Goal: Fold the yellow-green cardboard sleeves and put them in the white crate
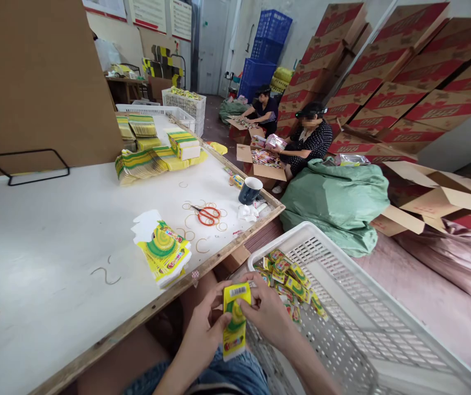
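Observation:
Over my lap I hold a small yellow and green packet (234, 321) with a barcode at its top. My left hand (202, 329) grips its left edge with closed fingers. My right hand (266, 312) pinches its upper right edge. Just right of my hands stands a white plastic crate (367, 329) with several similar small packets (291, 282) lying in its near corner. A stack of flat yellow and green cards (162, 251) lies near the edge of the white table (54, 258), up and left of my hands.
Red scissors (208, 215), loose rubber bands and a dark mug (250, 190) are on the table. Bundled card stacks (153, 153) lie further back. A green sack (338, 200), cardboard boxes (404, 82) and two seated people (307, 140) fill the floor to the right.

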Demonstrator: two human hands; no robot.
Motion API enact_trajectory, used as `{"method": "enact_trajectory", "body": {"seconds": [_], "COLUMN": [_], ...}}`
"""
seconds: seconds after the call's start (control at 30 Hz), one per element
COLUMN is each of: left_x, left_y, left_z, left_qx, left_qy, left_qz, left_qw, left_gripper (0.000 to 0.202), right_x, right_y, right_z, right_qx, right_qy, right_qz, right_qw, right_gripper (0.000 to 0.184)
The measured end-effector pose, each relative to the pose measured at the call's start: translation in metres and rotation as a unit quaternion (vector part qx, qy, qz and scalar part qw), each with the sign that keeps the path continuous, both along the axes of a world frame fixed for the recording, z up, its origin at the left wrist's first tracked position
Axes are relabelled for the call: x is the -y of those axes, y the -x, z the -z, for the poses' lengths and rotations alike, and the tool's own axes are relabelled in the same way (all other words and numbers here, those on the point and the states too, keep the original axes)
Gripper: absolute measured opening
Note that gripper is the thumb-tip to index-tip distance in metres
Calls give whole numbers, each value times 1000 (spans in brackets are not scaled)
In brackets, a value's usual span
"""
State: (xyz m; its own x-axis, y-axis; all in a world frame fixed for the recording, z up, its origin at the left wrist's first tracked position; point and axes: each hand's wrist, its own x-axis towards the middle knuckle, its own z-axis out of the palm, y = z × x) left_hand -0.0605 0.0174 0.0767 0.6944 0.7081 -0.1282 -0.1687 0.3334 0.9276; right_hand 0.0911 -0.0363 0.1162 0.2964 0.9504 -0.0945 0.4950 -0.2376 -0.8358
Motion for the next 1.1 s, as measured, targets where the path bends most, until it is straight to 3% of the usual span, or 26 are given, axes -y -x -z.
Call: {"method": "enact_trajectory", "body": {"seconds": [0.17, 0.37, 0.5, 0.6, 0.73, 0.93, 1.1], "left_x": [1, -4, -4, -2, -1, -6, -7], "left_y": [-2, 1, 1, -1, -4, 0, 2], "left_z": [-4, -12, -13, -13, -13, -15, -16], "left_qx": [-26, 15, 36, 50, 31, -1, 12], "left_qy": [-28, 33, 50, 65, 50, 22, 24], "left_qz": [-24, -6, 4, 8, -14, -25, -20], "left_qw": [999, 999, 998, 997, 998, 999, 999], "left_gripper": [48, 53, 52, 52, 52, 49, 47], "right_x": [-1, 4, 6, 5, 0, -4, -4], "right_y": [6, -12, -24, -18, -4, -9, -15], "right_z": [-1, -4, 0, 6, 9, -3, -11], "right_qx": [28, -100, -117, -196, -203, -225, -234], "right_qy": [-5, -15, -44, -32, -48, -24, -13], "right_qz": [38, -25, 4, 21, 21, 5, -10], "right_qw": [999, 995, 992, 980, 978, 974, 972], "right_gripper": [28, 22, 23, 24, 25, 29, 21]}}
